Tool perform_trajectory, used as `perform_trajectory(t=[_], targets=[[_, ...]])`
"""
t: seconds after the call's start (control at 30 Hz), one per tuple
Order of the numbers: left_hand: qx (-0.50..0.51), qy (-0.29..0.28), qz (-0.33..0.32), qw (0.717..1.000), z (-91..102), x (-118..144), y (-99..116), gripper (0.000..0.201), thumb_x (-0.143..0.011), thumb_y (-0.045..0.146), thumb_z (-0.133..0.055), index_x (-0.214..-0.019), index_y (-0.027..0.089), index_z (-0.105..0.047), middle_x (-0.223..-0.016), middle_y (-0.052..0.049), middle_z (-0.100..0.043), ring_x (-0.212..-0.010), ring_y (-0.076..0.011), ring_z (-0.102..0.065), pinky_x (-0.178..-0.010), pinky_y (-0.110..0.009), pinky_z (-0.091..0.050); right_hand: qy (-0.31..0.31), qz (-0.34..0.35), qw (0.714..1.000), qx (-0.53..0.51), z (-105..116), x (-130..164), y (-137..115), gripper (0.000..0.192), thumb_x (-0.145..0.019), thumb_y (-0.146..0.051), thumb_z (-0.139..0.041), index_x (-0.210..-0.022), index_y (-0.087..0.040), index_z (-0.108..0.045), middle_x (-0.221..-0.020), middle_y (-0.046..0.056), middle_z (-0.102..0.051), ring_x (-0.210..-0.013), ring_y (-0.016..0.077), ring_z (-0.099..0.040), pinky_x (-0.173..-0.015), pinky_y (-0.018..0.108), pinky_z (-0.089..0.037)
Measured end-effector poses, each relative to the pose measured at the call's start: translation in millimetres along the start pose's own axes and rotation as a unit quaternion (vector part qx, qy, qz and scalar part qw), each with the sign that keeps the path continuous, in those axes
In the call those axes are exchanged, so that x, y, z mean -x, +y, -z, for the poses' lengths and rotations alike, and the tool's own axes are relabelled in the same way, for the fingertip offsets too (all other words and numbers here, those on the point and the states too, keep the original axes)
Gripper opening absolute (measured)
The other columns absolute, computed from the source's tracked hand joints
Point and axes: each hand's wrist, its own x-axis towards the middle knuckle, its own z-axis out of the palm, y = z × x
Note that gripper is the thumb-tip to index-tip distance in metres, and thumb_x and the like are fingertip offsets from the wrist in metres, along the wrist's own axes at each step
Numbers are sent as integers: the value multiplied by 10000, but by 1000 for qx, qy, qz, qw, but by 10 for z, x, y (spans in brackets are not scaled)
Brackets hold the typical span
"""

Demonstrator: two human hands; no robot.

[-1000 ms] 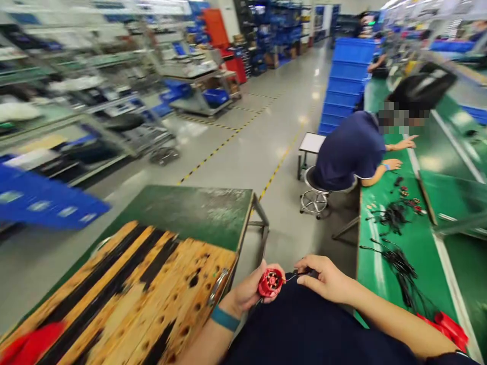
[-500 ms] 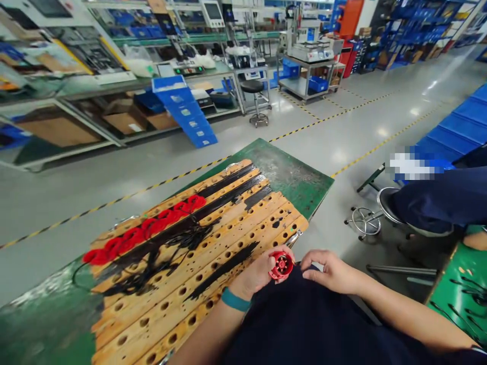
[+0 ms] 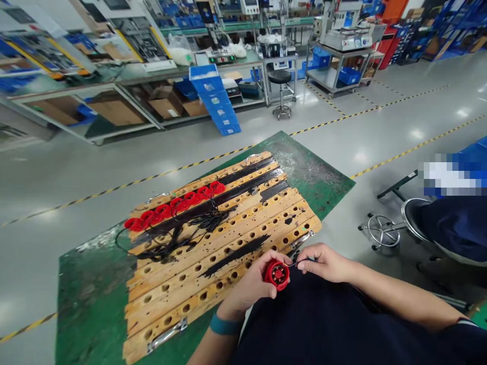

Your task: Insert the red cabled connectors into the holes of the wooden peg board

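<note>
**Swung left: drilled board now in full view**

Turned further left since the earlier frame, away from the green bench. Left hand (image 3: pixel 254 282) closed around small red fan (image 3: pixel 277 275), held over the lap just beside the near edge of wooden drilled board (image 3: pixel 243 230). Right hand (image 3: pixel 324 261) pinching thin black lead (image 3: pixel 298 263) running from the fan. Row of red fans (image 3: pixel 175 206) with black wires lying along the board's far side, on green table (image 3: pixel 308 170).

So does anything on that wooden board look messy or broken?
Yes. The wooden board has black stains smeared across its rows of holes, so it looks worn. Black wires lie tangled below the row of red parts. The left hand holds one more red part.
</note>
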Motion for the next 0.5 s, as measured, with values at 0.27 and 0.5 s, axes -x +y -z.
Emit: perform_trajectory(t=[0.27, 0.5], targets=[[-116, 168, -27, 978, -485, -205, -408, 946, -449, 584, -1002, -1235, 202, -639, -1166, -85, -625, -1095, -275, -607, -994, -385, -472, -10, 58, 995, 85, 240, 195, -276, 298, -1036, -376, -568, -1021, -155, -768, -903, 55, -751, -791, 133, -662, -761, 256, -502], [-179, 105, -27, 978, -443, -80, -389, 683, -675, 607, -891, -1233, 247, -727, -1386, -132, -587, -1338, -352, -543, -1158, -476, -409, -12, 52, 992, 116, 239, 343, -291, 181, -965, -219, -584, -939, -174, -758, -852, 26, -729, -769, 125, -654, -739, 236, -490]])
